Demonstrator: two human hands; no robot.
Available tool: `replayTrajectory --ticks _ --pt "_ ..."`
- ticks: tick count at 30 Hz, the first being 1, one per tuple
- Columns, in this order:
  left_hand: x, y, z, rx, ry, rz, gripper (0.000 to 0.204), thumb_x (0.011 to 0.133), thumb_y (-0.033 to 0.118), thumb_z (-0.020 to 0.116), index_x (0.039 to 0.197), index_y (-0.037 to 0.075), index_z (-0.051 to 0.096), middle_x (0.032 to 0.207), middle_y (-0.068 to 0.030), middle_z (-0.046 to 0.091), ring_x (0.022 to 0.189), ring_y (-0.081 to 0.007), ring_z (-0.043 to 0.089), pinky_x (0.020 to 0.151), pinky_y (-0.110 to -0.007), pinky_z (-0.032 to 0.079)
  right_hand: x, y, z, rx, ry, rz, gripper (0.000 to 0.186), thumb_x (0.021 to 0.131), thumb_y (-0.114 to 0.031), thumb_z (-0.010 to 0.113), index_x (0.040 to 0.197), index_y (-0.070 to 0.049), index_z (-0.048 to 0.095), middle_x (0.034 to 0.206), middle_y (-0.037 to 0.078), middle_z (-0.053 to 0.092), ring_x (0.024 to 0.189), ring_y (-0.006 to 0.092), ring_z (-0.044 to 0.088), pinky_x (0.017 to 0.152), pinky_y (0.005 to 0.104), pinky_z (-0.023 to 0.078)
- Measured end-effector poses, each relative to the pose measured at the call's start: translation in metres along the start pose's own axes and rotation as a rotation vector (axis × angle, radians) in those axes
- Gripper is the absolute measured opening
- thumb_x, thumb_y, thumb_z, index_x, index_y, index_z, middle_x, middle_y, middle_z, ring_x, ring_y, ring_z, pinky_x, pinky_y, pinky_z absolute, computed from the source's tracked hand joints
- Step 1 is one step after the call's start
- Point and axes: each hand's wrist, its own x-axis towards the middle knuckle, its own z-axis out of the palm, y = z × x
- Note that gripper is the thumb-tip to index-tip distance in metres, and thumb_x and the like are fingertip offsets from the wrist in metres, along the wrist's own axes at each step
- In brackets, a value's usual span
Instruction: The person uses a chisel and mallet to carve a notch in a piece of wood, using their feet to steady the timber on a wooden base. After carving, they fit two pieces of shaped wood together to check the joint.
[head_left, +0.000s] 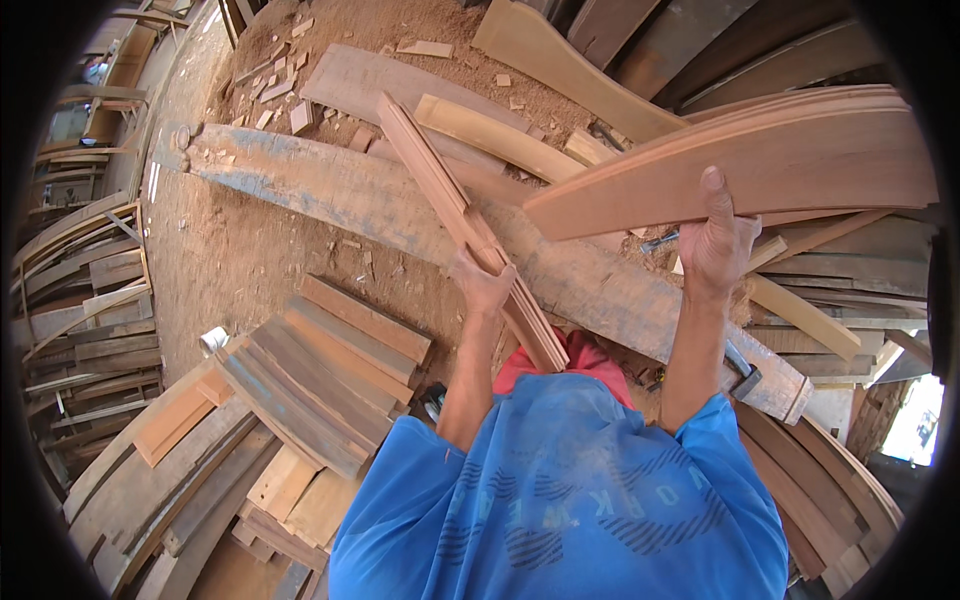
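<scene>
Your left hand [482, 285] clamps the slats [465, 225] upright while your right hand [716, 245] grips the curved boards [740, 165] level, keeping the bundles apart

Stacked planks [320, 375] at left, long beam [420, 215] across the middle, curved boards [800, 160] at right.

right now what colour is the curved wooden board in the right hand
Reddish brown, on the curved wooden board in the right hand; head view.
</scene>
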Motion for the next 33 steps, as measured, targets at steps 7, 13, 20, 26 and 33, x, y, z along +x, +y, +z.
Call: replayTrajectory --ticks 7,13,20,26,33 --pt "-0.002 0.015 -0.016 -0.758 -0.23 -0.232 0.095 0.077 0.003 0.078 0.154 -0.001 0.023 0.144 -0.0212 0.042 0.125 -0.0297 0.054 0.101 -0.041 0.052 -0.004 0.016 0.044 0.079 -0.022 0.01 0.042 0.084 0.004 0.081 0.122 -0.002 0.064 0.114 0.003 0.067 0.105 0.0147 0.062 0.096 0.0321 0.05" --pt "0.007 0.026 -0.026 -0.98 -0.369 -0.165 0.087 0.082 -0.007 0.071 0.155 0.0 0.025 0.141 -0.017 0.05 0.123 -0.0246 0.058 0.1 -0.036 0.054 -0.016 0.024 0.078 -0.027 -0.079 -0.008 0.041 0.081 0.0 0.086 0.117 -0.002 0.067 0.109 0.003 0.068 0.1 0.0137 0.062 0.092 0.0303 0.049" --pt "-0.025 0.024 -0.041 -0.086 -0.623 -0.166 0.104 0.084 0.041 0.077 0.154 -0.01 0.019 0.121 -0.0381 0.063 0.118 -0.0498 0.063 0.104 -0.046 0.05 -0.027 0.05 0.095 -0.281 -0.155 -0.008 0.045 0.084 0.001 0.082 0.125 -0.003 0.063 0.118 0.004 0.067 0.107 0.0132 0.061 0.098 0.0318 0.048" --pt "-0.035 0.048 -0.029 0.017 -0.598 -0.163 0.103 0.084 0.034 0.075 0.151 -0.016 0.015 0.116 -0.0401 0.064 0.108 -0.0524 0.065 0.098 -0.052 0.052 -0.031 0.057 0.121 -0.355 -0.168 -0.047 0.034 0.083 -0.003 0.085 0.113 -0.002 0.07 0.106 0.003 0.07 0.094 0.012 0.062 0.09 0.0293 0.048" --pt "-0.051 0.056 0.031 -0.115 -0.445 -0.179 0.096 0.087 0.032 0.073 0.149 -0.016 0.018 0.111 -0.0381 0.066 0.106 -0.0522 0.066 0.097 -0.053 0.052 -0.05 0.055 0.129 -0.393 -0.17 -0.041 0.035 0.08 -0.008 0.089 0.11 -0.003 0.07 0.103 0.002 0.07 0.091 0.0113 0.062 0.087 0.0285 0.05"
